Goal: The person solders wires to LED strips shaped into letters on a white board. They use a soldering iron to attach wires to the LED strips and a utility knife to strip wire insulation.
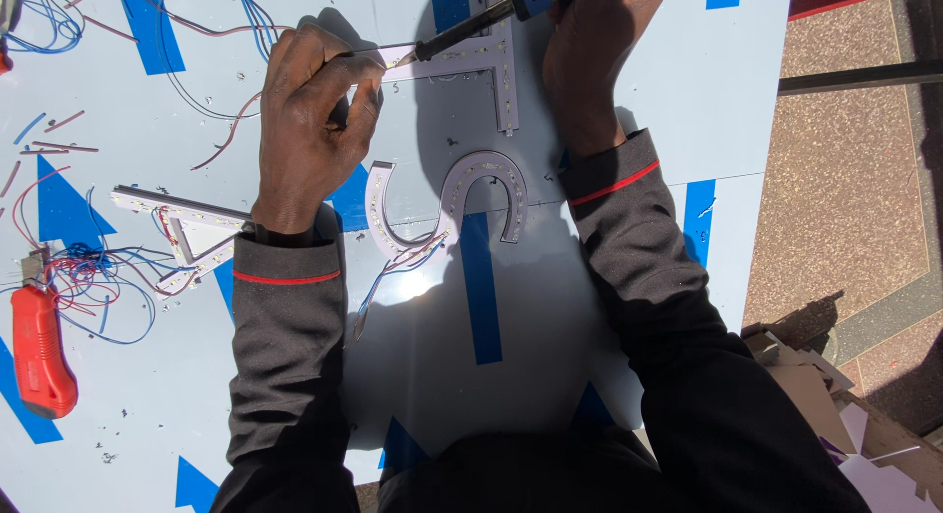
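I am counting: two hands of mine, left hand point(312, 120) and right hand point(594, 56); one soldering iron point(481, 20); three white LED letter pieces; one red utility knife point(39, 351), lower left; many loose wires.

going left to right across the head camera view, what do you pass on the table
Red cutter → triangular letter piece → left hand → S-shaped LED letter → right hand holding the soldering iron → cardboard scraps.

I'm at a sign-making workshop: LED letter shapes point(486, 194) and cut wires point(88, 287) litter the table point(688, 91) around my hands.
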